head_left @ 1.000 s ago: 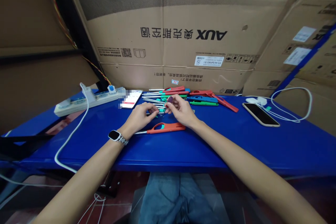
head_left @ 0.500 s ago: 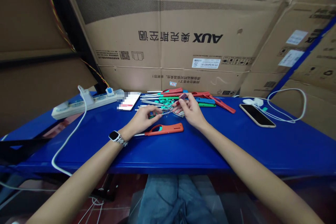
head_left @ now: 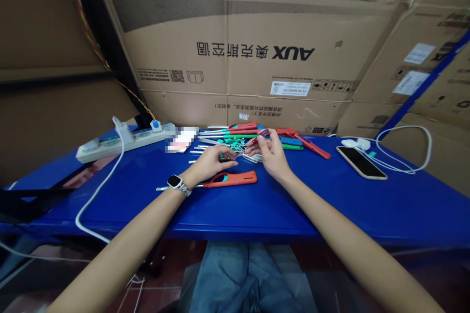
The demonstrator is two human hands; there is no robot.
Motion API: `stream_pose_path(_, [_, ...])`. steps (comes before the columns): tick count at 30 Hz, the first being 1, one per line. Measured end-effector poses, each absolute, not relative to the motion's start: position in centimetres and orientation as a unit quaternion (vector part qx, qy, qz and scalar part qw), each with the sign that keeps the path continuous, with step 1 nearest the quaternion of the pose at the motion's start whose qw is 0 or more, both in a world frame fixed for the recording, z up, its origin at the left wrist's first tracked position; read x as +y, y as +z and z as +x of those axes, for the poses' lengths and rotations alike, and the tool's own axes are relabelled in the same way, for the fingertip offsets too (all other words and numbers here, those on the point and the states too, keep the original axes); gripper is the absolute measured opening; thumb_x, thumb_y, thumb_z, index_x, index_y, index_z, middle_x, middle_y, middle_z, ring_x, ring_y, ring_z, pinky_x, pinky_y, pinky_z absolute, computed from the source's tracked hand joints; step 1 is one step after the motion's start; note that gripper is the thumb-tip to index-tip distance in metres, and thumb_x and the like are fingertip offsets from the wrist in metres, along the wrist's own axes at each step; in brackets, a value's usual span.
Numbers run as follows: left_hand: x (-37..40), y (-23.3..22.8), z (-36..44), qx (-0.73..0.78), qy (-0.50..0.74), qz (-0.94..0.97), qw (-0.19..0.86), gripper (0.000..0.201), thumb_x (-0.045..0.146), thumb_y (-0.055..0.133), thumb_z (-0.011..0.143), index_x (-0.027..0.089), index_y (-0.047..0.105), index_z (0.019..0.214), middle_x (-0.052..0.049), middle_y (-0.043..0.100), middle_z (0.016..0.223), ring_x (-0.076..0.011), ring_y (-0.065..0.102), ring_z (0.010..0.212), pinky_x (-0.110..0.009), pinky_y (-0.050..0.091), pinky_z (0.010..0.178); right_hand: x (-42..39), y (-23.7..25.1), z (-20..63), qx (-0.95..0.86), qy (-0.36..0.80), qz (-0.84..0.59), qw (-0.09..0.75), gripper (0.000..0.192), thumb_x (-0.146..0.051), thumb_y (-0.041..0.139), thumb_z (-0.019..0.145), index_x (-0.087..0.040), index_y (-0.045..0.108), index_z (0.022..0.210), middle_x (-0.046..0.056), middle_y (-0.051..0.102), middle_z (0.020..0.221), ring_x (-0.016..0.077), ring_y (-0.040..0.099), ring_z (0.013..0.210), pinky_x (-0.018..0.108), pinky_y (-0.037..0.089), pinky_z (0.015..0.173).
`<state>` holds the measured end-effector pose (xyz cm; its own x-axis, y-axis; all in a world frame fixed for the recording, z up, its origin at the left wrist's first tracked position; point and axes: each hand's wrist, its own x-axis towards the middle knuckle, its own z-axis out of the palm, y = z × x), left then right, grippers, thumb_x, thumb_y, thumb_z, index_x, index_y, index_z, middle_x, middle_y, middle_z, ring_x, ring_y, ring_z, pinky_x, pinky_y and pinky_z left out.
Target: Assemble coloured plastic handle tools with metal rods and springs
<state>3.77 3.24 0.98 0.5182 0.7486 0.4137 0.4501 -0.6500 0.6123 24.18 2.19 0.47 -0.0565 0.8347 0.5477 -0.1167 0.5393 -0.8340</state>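
Your right hand [head_left: 273, 156] grips a purple tool [head_left: 264, 133] near a spread of lighters [head_left: 312, 146]. Your left hand [head_left: 213, 161] curls close by; whether it holds anything, I cannot tell. The orange lighter [head_left: 240, 178] lies on the table [head_left: 257, 210] nearer you, partly beneath your left wrist [head_left: 193, 175].

one left hand [head_left: 211, 162], one right hand [head_left: 273, 155] around one purple-red piece [head_left: 263, 133], one watch [head_left: 174, 181] on the left wrist, one orange lighter [head_left: 238, 179] on their near side, one dark-screened phone [head_left: 362, 162] rightward, one power strip [head_left: 141, 135] leftward, several coloured lighters [head_left: 316, 147] beyond, overlapping past exact counting
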Motion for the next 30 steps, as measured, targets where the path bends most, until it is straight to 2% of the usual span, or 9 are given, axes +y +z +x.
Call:
stream_pose_path(7, [3.5, 0.7, 4.0, 0.373, 0.319, 0.834, 0.252, 0.02, 0.037, 0.067, 0.084, 0.018, 0.073, 0.083, -0.003, 0.073, 0.078, -0.0179, 0.063, 0.073, -0.028, 0.046, 0.068, 2.1, 0.4, 24.0, -0.62, 0.385, -0.287, 0.62, 0.036, -0.057, 0.057, 0.09, -0.026, 0.04, 0.099, -0.003, 0.068, 0.08, 0.0113, 0.067, 0.059, 0.026, 0.058, 0.057])
stream_pose_path(19, [3.2, 0.4, 4.4, 0.371, 0.336, 0.834, 0.232, 0.02, 0.034, 0.065, 0.084, 0.017, 0.072, 0.078, -0.003, 0.074, 0.076, -0.0185, 0.065, 0.07, -0.028, 0.047, 0.066, 1.1, 1.0, 23.8, -0.646, 0.354, -0.277, 0.617, 0.028, -0.049, 0.056, 0.094, -0.025, 0.041, 0.095, -0.004, 0.065, 0.077, 0.0116, 0.067, 0.062, 0.027, 0.057, 0.061])
stream_pose_path(25, [2.0, 0.4, 5.6, 0.364, 0.354, 0.844, 0.17, 0.016, 0.035, 0.067, 0.086, 0.021, 0.074, 0.088, -0.003, 0.076, 0.09, -0.0231, 0.067, 0.088, -0.036, 0.049, 0.084, 0.6, 1.5, 24.3, -0.657, 0.287, -0.308, 0.625, 0.027, -0.047, 0.056, 0.094, -0.025, 0.04, 0.093, -0.004, 0.063, 0.075, 0.0113, 0.063, 0.057, 0.026, 0.055, 0.057])
stream_pose_path(28, [1.3, 0.5, 5.9, 0.328, 0.319, 0.877, 0.147, 0.032, 0.045, 0.072, 0.082, 0.021, 0.07, 0.104, -0.007, 0.072, 0.106, -0.0258, 0.064, 0.101, -0.039, 0.048, 0.092, 0.4, 1.6, 24.6, -0.664, 0.266, -0.326, 0.618, 0.026, -0.047, 0.056, 0.094, -0.025, 0.042, 0.093, -0.004, 0.061, 0.072, 0.0099, 0.059, 0.05, 0.023, 0.049, 0.049])
stream_pose_path(30, [1.0, 0.5, 6.0, 0.312, 0.281, 0.896, 0.146, 0.041, 0.051, 0.075, 0.079, 0.02, 0.069, 0.106, -0.008, 0.07, 0.109, -0.0265, 0.063, 0.102, -0.038, 0.048, 0.091, 0.3, 1.7, 24.7, -0.668, 0.253, -0.332, 0.616, 0.025, -0.047, 0.056, 0.094, -0.025, 0.043, 0.093, -0.004, 0.06, 0.071, 0.0094, 0.056, 0.048, 0.023, 0.046, 0.046])
